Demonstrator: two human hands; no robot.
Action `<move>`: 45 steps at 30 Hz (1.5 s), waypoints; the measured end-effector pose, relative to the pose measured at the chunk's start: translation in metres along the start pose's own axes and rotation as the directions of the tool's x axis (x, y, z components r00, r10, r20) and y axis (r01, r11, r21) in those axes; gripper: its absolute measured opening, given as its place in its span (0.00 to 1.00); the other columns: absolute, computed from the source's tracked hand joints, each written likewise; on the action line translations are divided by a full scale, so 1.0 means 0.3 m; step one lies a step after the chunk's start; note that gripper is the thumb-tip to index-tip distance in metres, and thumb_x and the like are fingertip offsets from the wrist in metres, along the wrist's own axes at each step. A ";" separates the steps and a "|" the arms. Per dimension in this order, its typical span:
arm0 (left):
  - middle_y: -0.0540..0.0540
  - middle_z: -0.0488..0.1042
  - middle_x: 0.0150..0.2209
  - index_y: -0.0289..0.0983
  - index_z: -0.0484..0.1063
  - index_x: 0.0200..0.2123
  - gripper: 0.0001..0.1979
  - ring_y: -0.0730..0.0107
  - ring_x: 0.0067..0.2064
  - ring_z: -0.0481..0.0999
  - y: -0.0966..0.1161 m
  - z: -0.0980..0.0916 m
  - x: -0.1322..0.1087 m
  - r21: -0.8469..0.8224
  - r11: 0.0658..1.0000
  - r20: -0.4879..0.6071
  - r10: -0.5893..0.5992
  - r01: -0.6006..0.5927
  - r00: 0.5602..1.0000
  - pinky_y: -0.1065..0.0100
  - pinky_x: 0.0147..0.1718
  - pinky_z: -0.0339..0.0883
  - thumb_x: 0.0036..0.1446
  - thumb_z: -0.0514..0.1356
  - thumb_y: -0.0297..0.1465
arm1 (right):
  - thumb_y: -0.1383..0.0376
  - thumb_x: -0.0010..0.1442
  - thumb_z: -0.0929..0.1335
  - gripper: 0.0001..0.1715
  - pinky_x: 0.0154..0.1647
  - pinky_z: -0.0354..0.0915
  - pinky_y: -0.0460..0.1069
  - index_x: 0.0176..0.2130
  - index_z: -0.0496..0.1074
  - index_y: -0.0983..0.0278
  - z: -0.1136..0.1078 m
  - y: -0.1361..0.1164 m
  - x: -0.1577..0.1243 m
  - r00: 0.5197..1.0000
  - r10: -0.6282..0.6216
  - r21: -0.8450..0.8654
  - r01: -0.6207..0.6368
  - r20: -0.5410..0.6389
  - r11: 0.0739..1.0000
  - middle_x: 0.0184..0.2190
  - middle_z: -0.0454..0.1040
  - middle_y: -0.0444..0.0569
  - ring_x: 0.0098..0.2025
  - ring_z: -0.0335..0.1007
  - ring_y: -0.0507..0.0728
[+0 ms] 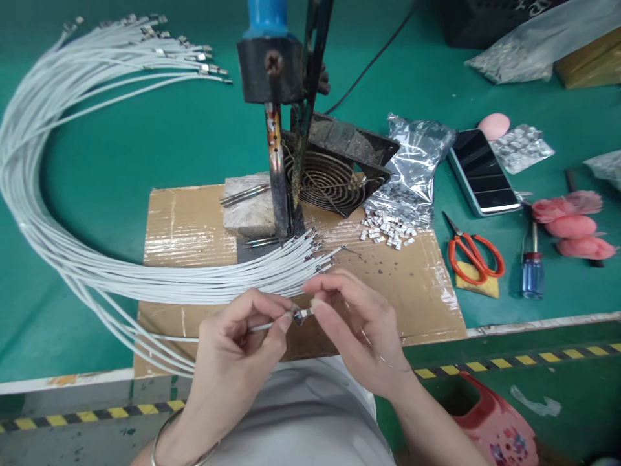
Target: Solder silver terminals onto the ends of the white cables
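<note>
Now joining white wire & metal terminal, front of bench.
At L, wire bundle loops; left hand pinches the wire near its tip, right hand pinches the terminal against that tip, over cardboard. Prob. needs steady alignment; spare terminals lie R.

the bundle of thin round cables is coloured white; silver is shown by the small metal terminal on one cable end and by the heap of loose metal shells. the flat bench mat is coloured green, the taped cardboard sheet brown. orange handles are fitted to the steel scissors. a blue handle with a red collar is carried by the small screwdriver. the soft foam pieces are pink. the bench edge tape is striped yellow and black.
</note>
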State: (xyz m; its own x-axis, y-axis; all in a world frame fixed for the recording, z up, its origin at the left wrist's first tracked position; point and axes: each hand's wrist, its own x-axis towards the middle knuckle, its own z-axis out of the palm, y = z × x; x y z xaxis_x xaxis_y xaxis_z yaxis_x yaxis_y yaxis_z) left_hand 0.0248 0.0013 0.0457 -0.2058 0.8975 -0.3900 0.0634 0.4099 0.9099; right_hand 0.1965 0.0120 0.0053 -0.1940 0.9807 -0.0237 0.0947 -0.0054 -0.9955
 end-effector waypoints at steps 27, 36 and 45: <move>0.50 0.85 0.34 0.39 0.80 0.28 0.06 0.74 0.33 0.81 0.007 -0.024 0.124 0.009 0.998 0.007 0.062 -0.062 0.998 0.80 0.31 0.71 0.55 0.72 0.25 | 0.68 0.70 0.75 0.13 0.29 0.63 0.45 0.34 0.71 0.59 -0.002 -0.033 0.040 0.996 0.019 -0.137 -0.007 0.085 0.991 0.27 0.72 0.38 0.28 0.68 0.50; 0.50 0.85 0.33 0.39 0.80 0.27 0.06 0.74 0.32 0.79 0.030 -0.002 0.122 0.012 0.999 -0.092 0.052 -0.051 0.994 0.78 0.29 0.69 0.55 0.70 0.26 | 0.71 0.70 0.74 0.12 0.51 0.74 0.53 0.37 0.73 0.57 0.015 -0.033 0.051 0.990 -0.045 -0.127 0.028 -0.135 0.991 0.44 0.81 0.46 0.47 0.80 0.57; 0.50 0.86 0.33 0.39 0.80 0.29 0.06 0.74 0.33 0.81 0.035 -0.011 0.155 0.041 0.993 -0.003 0.109 -0.109 0.994 0.80 0.29 0.70 0.58 0.70 0.26 | 0.69 0.73 0.72 0.11 0.60 0.78 0.58 0.39 0.70 0.56 0.040 -0.035 0.068 0.984 0.033 -0.003 -0.034 -0.174 0.999 0.54 0.87 0.51 0.55 0.87 0.62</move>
State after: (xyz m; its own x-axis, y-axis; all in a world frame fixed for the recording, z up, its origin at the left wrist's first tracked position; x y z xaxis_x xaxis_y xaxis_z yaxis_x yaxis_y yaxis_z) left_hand 0.0126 0.0468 0.0376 -0.2005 0.9364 -0.2879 0.1258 0.3161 0.9404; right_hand 0.1798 0.0296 0.0141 -0.0184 0.9990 -0.0398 0.1044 -0.0377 -0.9938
